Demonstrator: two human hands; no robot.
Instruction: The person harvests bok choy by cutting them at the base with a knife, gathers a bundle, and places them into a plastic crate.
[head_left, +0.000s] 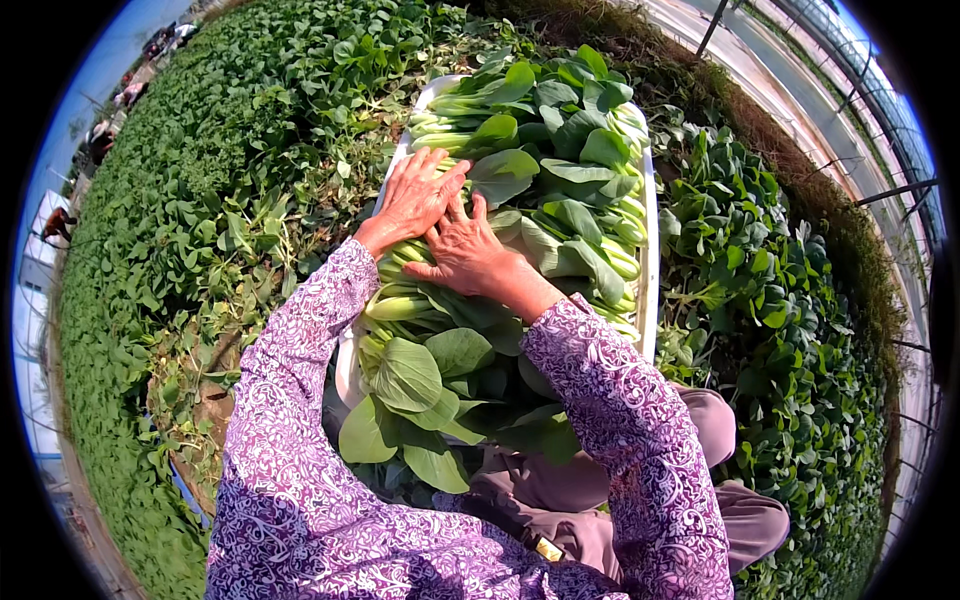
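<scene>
A white plastic crate (651, 232) stands before me, heaped with leafy bok choy (577, 172). Pale stalks lie toward the crate's sides, and broad green leaves overlap in the middle. My left hand (416, 196) rests palm down on stalks at the left side, with its fingers pointing away from me. Just nearer and to the right, my right hand (474, 251) lies spread on the same bunches, its fingertips close to the left hand. Neither hand grips anything that I can see; what lies under the palms is hidden. Large leaves (409, 379) overhang the near end of the crate.
Dense green crop rows (247, 135) spread to the left, with more leafy plants (772, 300) on the right. Cut leaves litter the soil (214, 401) at left. Metal poles (896, 191) stand along the right edge. A distant person (58, 223) appears far left.
</scene>
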